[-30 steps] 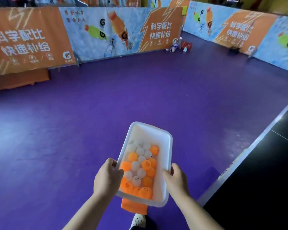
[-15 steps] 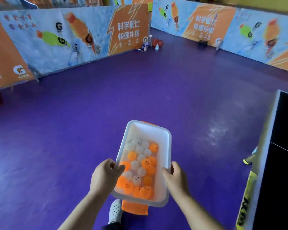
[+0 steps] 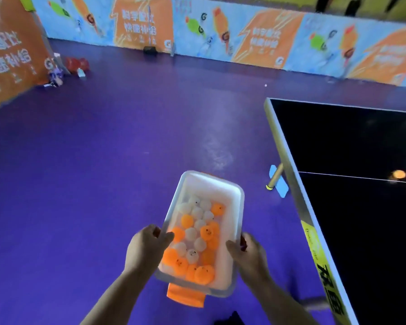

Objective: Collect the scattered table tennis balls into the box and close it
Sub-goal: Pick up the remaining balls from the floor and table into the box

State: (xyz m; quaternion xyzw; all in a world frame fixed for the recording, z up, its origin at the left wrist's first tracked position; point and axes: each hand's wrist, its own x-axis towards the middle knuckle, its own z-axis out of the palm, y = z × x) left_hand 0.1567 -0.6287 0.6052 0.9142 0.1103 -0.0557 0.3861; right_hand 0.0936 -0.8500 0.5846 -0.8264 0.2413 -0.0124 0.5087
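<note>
The box [image 3: 230, 200], a translucent white plastic tub with no lid on it, is carried low in the near centre of the view, above the purple floor [image 3: 103, 172]. It holds a loose heap of orange and white table tennis balls [image 3: 195, 240] gathered toward its near end; the far end is bare. An orange piece [image 3: 185, 295], possibly the lid or a clasp, shows from under the near edge; which it is cannot be told.

The left hand [image 3: 145, 249] clasps the left long wall, thumb hooked over the rim and fingers curled underneath. The right hand [image 3: 251, 256] clasps the right wall likewise, thumb on the rim and the other fingers wrapped out of sight below. Both grips are closed on the box.

Compared with the views of the preceding second, the outlook has swung right: the barrier corner with its small red items [image 3: 76, 64] now lies far left, and the dark table tennis table [image 3: 361, 207], earlier a sliver at the right edge, fills the right of the scene. The box and both grips are unchanged.

The turn brings two uncollected balls into view: an orange ball [image 3: 398, 174] on the table near its white centre line, and a small white ball [image 3: 265, 85] on the floor far off, near the printed barriers [image 3: 244, 36]. Collection is therefore judged incomplete; closing the box must wait, and one hand will need freeing to pick them up.
</note>
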